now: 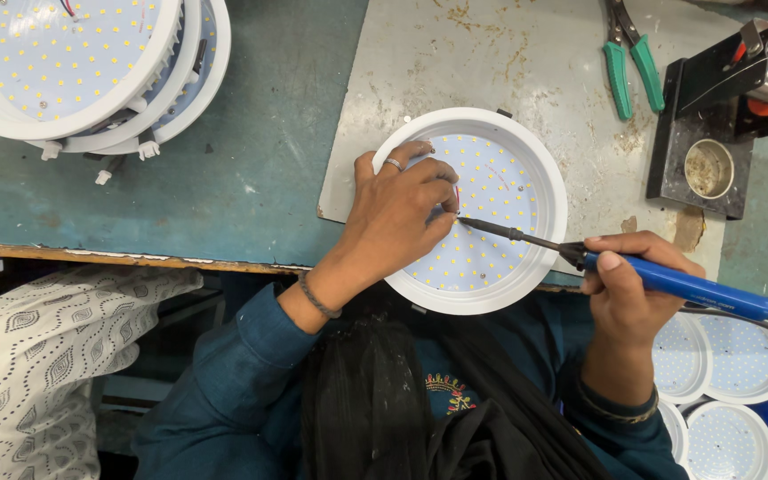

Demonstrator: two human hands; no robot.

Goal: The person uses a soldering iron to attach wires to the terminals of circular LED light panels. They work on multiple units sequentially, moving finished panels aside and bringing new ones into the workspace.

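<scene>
Head view looks straight down on a round white LED panel light (pixel 471 211) lying on a grey metal plate (pixel 526 71), its near rim reaching the front edge of the worktop (pixel 251 160). The left hand (pixel 399 213) rests on the panel's left side, fingers curled together with the tips pinched at a spot near the panel's middle; what they pinch is too small to tell. A ring sits on one finger and a bracelet at the wrist. The right hand (pixel 630 284) is closed around the blue handle of a soldering iron (pixel 633 268), held low and nearly level — its dark tip meets the panel face right at the left fingertips.

On the plate's far right lie green-handled pliers (pixel 630 62), and beside them stands a dark solder stand (pixel 713 133) with a small round cup and an orange spool. A stack of similar LED panels (pixel 82 62) sits at the worktop's far left — well apart from the hands. More white panels (pixel 731 391) lie below the worktop edge at the right. Patterned white cloth (pixel 37 356) shows at the lower left.
</scene>
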